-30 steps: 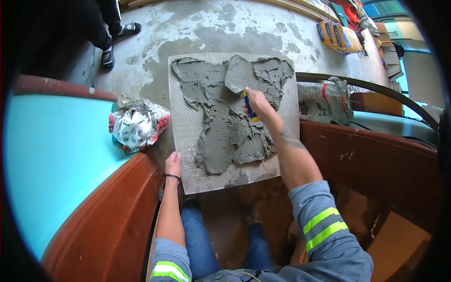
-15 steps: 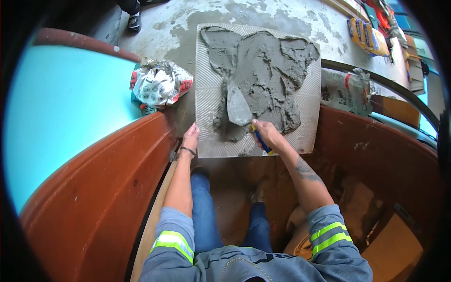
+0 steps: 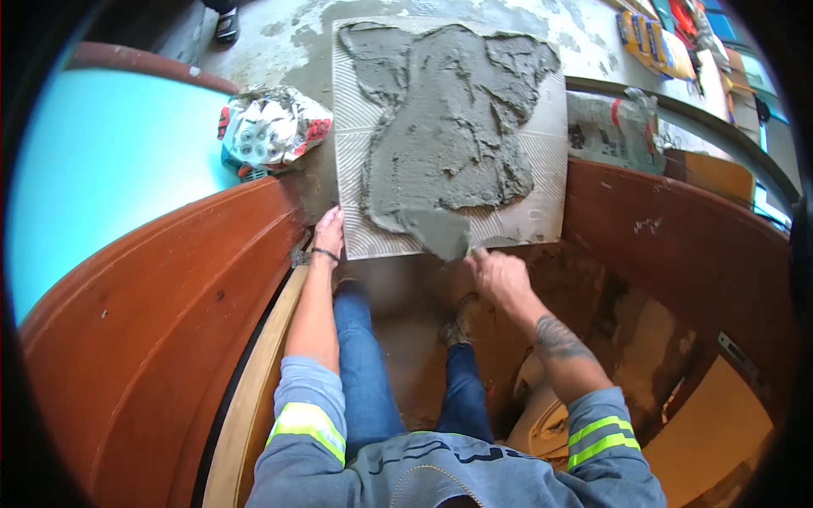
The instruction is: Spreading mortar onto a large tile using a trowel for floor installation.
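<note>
A large pale tile [image 3: 548, 173] lies in front of me with its ridged back upward. Thick grey mortar [image 3: 457, 118] covers most of its middle and far part, with bare strips along the sides and the near edge. My left hand [image 3: 329, 234] grips the tile's left edge at the near corner. Closed round the handle of a trowel, my right hand [image 3: 501, 276] is just off the near edge. The mortar-smeared trowel blade [image 3: 442, 234] overlaps that edge at the mortar's near end. My fist hides most of the handle.
Brown wooden panels [image 3: 161, 279] flank me on both sides. A crumpled bag [image 3: 275, 127] stands left of the tile, and a clear plastic bag [image 3: 614, 127] lies to its right. Yellow-and-blue packages [image 3: 648, 42] are at the far right. A person's shoe [image 3: 227, 27] shows at the far left.
My right hand has drawn the trowel nearer, from the mortar's left part to the tile's near edge. The mortar there looks smoother and wider. My left hand stays on the tile's edge.
</note>
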### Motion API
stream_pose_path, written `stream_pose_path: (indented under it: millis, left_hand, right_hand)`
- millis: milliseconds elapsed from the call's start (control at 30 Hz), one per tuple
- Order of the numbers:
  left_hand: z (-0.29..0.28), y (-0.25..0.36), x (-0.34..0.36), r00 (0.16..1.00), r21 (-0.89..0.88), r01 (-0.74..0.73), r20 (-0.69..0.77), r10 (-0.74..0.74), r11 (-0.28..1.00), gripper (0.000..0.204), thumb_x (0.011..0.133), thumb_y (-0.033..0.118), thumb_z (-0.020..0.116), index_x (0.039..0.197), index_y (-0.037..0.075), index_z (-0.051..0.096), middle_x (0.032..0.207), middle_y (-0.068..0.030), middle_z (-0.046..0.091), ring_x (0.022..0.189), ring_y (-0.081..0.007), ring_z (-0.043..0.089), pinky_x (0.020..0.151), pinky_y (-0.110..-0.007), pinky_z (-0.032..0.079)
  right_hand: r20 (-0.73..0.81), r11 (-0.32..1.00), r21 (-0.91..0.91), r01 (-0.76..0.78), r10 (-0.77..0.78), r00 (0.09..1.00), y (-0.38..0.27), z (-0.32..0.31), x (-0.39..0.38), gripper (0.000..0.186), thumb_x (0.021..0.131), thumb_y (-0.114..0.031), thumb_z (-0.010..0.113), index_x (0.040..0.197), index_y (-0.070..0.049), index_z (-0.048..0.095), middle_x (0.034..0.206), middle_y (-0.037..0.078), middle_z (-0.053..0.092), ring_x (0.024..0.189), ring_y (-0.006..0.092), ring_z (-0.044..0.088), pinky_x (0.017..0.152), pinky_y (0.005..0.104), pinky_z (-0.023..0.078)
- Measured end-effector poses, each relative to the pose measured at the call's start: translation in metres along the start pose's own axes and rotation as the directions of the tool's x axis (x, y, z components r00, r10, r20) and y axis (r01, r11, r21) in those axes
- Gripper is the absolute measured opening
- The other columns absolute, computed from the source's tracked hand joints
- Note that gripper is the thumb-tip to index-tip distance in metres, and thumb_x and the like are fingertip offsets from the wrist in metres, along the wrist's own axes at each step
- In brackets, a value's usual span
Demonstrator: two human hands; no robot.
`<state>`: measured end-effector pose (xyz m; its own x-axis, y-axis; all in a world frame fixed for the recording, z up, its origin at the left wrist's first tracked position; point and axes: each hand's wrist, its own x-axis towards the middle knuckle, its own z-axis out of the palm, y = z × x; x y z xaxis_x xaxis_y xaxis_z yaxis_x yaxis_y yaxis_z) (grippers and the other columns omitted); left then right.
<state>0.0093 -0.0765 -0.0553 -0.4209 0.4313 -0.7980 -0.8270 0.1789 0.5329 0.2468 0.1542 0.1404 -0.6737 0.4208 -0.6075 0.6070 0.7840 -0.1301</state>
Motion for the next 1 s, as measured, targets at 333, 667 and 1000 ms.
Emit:
stream_pose_path:
  millis: [333, 667, 1000]
  left_hand:
    - [-0.006, -0.067, -0.001, 0.97, 0.187, -0.117, -0.19, 0.153, 0.975, 0.043, 0.095, 0.016, 0.051, 0.133, -0.002, 0.042, 0.122, -0.0098, 0.056, 0.107, -0.0181, 0.055, 0.091, -0.031, 0.045]
    - [0.075, -0.071, -0.016, 0.99, 0.062, -0.021, -0.14, 0.03, 0.998, 0.04, 0.095, 0.017, 0.053, 0.127, -0.005, 0.047, 0.115, -0.0077, 0.06, 0.101, -0.0138, 0.056, 0.086, -0.027, 0.045]
    - [0.086, -0.082, -0.018, 0.991, 0.145, -0.015, -0.128, 0.034, 0.989, 0.036, 0.095, 0.021, 0.051, 0.127, 0.003, 0.05, 0.112, -0.0048, 0.061, 0.099, -0.0168, 0.058, 0.083, -0.032, 0.047]
  right_hand:
    - [0.391, 0.428, 0.708, -0.561, 0.425, 0.817, 0.149, -0.057, -0.066, 0.038, 0.094, -0.042, 0.044, 0.093, -0.007, 0.058, 0.058, 0.001, 0.05, 0.044, 0.0125, 0.048, 0.043, 0.0293, 0.042]
    - [0.643, -0.238, 0.759, -0.606, 0.13, 0.755, 0.139, 0.014, -0.039, 0.044, 0.096, -0.049, 0.038, 0.102, -0.008, 0.054, 0.061, -0.002, 0.047, 0.046, 0.0088, 0.042, 0.043, 0.0266, 0.039]
    - [0.016, 0.982, 0.03, -0.188, 0.187, 0.982, 0.15, 0.051, -0.089, 0.04, 0.096, -0.044, 0.038, 0.094, -0.008, 0.055, 0.069, 0.015, 0.064, 0.064, 0.0314, 0.066, 0.052, 0.0417, 0.053]
